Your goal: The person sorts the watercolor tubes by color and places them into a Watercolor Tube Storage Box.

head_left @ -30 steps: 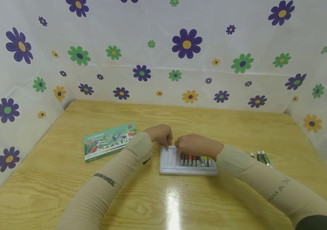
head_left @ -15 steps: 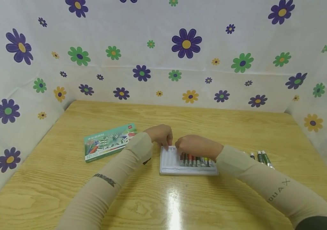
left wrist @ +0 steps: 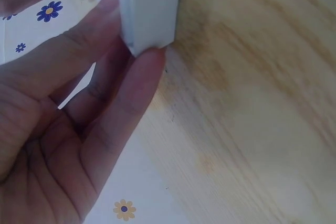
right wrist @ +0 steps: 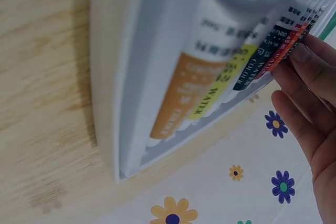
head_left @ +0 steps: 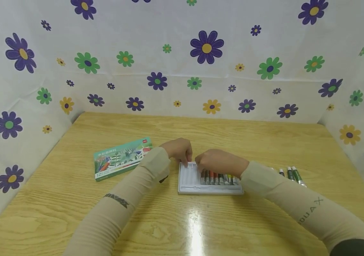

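Note:
A shallow white tray (head_left: 189, 187) lies on the table, with its left slots bare and a row of paint tubes (head_left: 216, 178) filling the right part. My left hand (head_left: 179, 150) grips the tray's far left corner; in the left wrist view thumb and fingers pinch the white edge (left wrist: 151, 14). Reaching over from the far side, my right hand (head_left: 221, 161) has its fingertips at the left end of the row. There, in the right wrist view, they pinch at a tube, partly hidden by neighbours. Orange-labelled (right wrist: 181, 93) and yellow-labelled (right wrist: 223, 82) tubes are closest to that camera.
A green paint box (head_left: 122, 159) with a plant picture lies left of the tray, partly behind my left sleeve. Several loose tubes (head_left: 297, 175) lie at the right beyond my right forearm. Flower-printed cloth (head_left: 182, 64) walls the wooden table (head_left: 156, 227) in.
Both hands and the tray stay almost where they were. The head view has shifted slightly.

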Demonstrator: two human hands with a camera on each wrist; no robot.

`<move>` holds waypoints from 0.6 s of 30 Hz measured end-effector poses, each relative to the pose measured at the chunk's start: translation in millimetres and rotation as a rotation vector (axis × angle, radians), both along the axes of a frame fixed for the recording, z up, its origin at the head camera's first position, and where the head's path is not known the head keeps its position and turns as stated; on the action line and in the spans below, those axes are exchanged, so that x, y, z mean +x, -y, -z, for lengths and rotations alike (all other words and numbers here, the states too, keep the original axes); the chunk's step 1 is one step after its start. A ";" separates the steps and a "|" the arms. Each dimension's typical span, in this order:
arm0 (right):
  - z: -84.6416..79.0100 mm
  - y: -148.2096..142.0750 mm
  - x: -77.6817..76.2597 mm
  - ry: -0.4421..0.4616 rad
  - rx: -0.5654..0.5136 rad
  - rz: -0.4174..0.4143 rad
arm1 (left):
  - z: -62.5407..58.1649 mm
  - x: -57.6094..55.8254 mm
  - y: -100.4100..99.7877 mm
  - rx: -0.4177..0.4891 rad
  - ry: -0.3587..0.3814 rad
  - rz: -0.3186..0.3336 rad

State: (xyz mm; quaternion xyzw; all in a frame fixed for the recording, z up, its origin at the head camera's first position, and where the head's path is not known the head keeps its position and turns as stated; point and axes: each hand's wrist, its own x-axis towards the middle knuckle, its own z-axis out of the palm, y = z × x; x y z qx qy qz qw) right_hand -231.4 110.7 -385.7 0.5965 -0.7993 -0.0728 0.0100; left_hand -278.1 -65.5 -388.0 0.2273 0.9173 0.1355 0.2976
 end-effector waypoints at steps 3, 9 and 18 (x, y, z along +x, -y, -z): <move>0.0 -0.9 -0.6 -0.005 0.002 0.012 | -0.1 1.3 -1.0 -0.007 -0.012 -0.007; -1.8 -2.7 0.5 0.011 -0.009 0.034 | -2.6 4.8 0.0 -0.002 -0.022 -0.009; -14.4 -19.2 8.2 0.031 -0.088 0.069 | 1.4 2.9 0.8 0.012 -0.016 -0.019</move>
